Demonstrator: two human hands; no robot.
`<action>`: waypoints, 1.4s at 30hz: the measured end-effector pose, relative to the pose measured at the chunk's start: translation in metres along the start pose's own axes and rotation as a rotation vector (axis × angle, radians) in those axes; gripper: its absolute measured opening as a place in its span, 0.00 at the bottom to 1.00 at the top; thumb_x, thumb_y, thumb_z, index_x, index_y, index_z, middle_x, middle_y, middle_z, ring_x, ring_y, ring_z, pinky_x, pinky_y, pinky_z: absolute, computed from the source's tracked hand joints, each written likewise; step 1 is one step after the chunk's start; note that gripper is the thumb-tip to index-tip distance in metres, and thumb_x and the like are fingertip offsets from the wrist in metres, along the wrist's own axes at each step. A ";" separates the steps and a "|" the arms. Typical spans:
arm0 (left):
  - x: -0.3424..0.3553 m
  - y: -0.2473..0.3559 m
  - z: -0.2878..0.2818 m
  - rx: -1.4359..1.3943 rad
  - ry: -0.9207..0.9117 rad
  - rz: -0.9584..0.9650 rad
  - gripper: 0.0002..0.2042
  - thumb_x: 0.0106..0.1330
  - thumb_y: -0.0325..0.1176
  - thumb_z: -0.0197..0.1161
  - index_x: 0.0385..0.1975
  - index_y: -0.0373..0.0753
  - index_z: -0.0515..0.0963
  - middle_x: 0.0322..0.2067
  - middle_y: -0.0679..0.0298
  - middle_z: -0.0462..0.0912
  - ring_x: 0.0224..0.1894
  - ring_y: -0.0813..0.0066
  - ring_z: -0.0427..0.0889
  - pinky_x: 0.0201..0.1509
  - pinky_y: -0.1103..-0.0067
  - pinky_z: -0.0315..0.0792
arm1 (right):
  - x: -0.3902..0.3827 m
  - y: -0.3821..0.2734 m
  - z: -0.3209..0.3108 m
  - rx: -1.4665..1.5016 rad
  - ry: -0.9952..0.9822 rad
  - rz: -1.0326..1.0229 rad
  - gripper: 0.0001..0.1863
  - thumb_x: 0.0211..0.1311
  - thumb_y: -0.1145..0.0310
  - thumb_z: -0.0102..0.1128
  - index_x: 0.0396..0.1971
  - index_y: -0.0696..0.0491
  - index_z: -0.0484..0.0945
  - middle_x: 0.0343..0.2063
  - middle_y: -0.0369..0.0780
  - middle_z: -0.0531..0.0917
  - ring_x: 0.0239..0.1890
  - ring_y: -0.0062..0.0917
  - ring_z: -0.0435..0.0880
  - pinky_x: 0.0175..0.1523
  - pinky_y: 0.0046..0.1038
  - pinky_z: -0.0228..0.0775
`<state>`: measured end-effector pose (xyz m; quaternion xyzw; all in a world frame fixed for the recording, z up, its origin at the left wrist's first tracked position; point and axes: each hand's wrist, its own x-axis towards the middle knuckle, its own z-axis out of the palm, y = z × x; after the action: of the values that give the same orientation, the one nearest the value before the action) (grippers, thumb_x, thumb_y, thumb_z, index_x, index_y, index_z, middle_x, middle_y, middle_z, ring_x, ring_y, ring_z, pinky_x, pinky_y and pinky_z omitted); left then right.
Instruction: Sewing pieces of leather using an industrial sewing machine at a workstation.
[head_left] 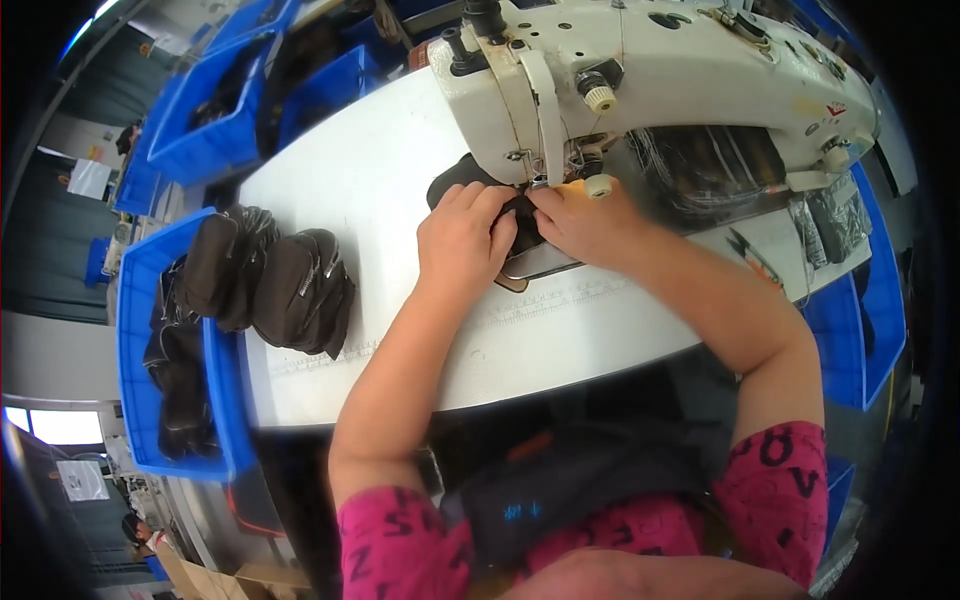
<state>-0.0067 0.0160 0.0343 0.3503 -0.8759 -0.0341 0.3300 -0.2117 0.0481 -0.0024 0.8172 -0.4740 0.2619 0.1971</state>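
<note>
A white sewing machine [700, 62] stands over the white table, its needle area [535, 182] just beyond my fingertips. Under the presser foot lies a dark fabric piece [524, 228], with part of it spreading out to the left. My left hand [462, 235] grips the fabric on the left side of the needle, fingers bent and thumb pointing toward the foot. On the right, my right hand [582, 222] pinches the same piece close to the needle. Both hands partly cover the fabric, so its full shape is hidden.
Stacked dark zippered pouches [300, 290] sit at the table's left edge, beside a blue bin [225, 400] holding more. Thread snips [752, 258] lie on the right, near plastic-wrapped dark pieces [705, 165]. Another blue bin [880, 330] stands at the right; a printed ruler [540, 305] crosses the tabletop.
</note>
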 end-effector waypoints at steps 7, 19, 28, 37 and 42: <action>0.000 0.007 -0.005 0.077 -0.006 0.060 0.10 0.59 0.27 0.69 0.41 0.44 0.84 0.38 0.67 0.84 0.40 0.63 0.83 0.40 0.71 0.79 | 0.000 0.006 -0.004 -0.127 0.087 -0.141 0.03 0.48 0.67 0.67 0.20 0.46 0.81 0.30 0.29 0.73 0.25 0.22 0.79 0.25 0.27 0.71; 0.002 -0.014 -0.011 -0.385 -0.343 -0.123 0.08 0.74 0.32 0.59 0.36 0.35 0.81 0.33 0.58 0.82 0.40 0.54 0.78 0.48 0.67 0.69 | -0.011 0.014 -0.001 0.405 -0.143 0.192 0.18 0.66 0.61 0.62 0.55 0.41 0.83 0.23 0.39 0.86 0.26 0.39 0.85 0.35 0.42 0.78; 0.001 -0.003 -0.013 -0.212 -0.260 -0.170 0.12 0.73 0.40 0.65 0.39 0.35 0.81 0.35 0.59 0.83 0.43 0.56 0.79 0.51 0.67 0.73 | -0.001 0.007 -0.003 0.716 -0.318 0.290 0.08 0.72 0.59 0.60 0.45 0.42 0.84 0.29 0.39 0.85 0.32 0.37 0.84 0.38 0.38 0.76; 0.004 0.006 0.004 -0.017 -0.247 -0.178 0.12 0.56 0.36 0.74 0.35 0.39 0.82 0.34 0.63 0.84 0.41 0.57 0.80 0.50 0.67 0.72 | -0.001 0.005 0.001 0.663 -0.205 0.265 0.06 0.71 0.63 0.61 0.36 0.49 0.80 0.26 0.42 0.83 0.30 0.39 0.83 0.36 0.37 0.74; 0.003 0.007 0.011 0.113 -0.137 -0.047 0.11 0.51 0.31 0.73 0.35 0.42 0.82 0.33 0.64 0.82 0.40 0.59 0.80 0.51 0.67 0.72 | 0.001 0.006 -0.008 0.398 -0.080 0.088 0.04 0.64 0.69 0.61 0.31 0.52 0.78 0.25 0.42 0.84 0.28 0.40 0.85 0.33 0.41 0.75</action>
<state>-0.0190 0.0177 0.0294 0.3856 -0.8885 -0.0161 0.2481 -0.2181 0.0493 0.0049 0.8283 -0.4556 0.3262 0.0012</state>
